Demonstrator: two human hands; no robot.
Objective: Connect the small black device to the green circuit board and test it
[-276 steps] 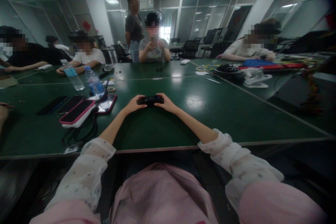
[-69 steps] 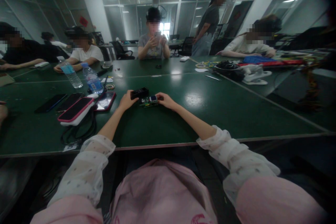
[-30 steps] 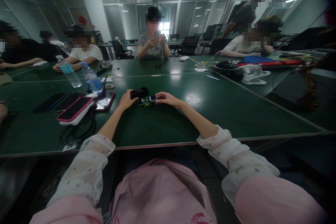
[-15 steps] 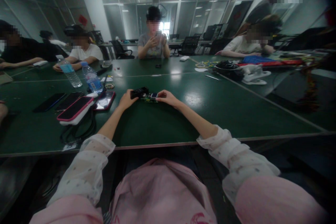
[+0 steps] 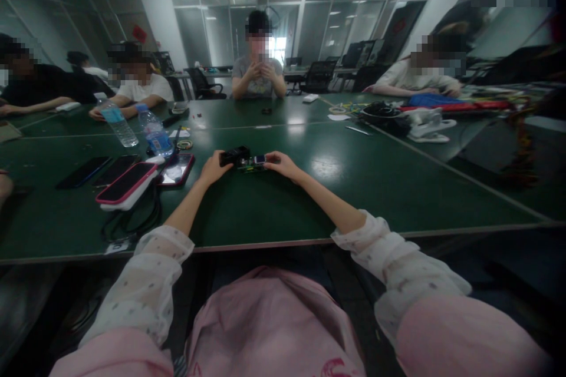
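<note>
My left hand (image 5: 214,167) is closed on a black plastic housing (image 5: 234,155), which it holds just over the green table (image 5: 265,212). Close beside the housing is a small green circuit board (image 5: 251,167) with a little screen (image 5: 260,159) at its upper right. My right hand (image 5: 281,165) pinches the screen end of the board between thumb and fingers. Housing and board nearly meet in the middle; whether they touch or are wired together I cannot tell.
On the left lie several phones, one in a pink-edged case (image 5: 128,181), with black cables (image 5: 132,218) and two water bottles (image 5: 152,129). Tweezers (image 5: 358,131), a black bundle (image 5: 382,115) and a white plastic bag (image 5: 427,126) lie right. Other people sit around the table.
Both hands stay in place, while the black housing has tilted slightly and the board has shifted a little. Across the table, a person has brought their hands together.
</note>
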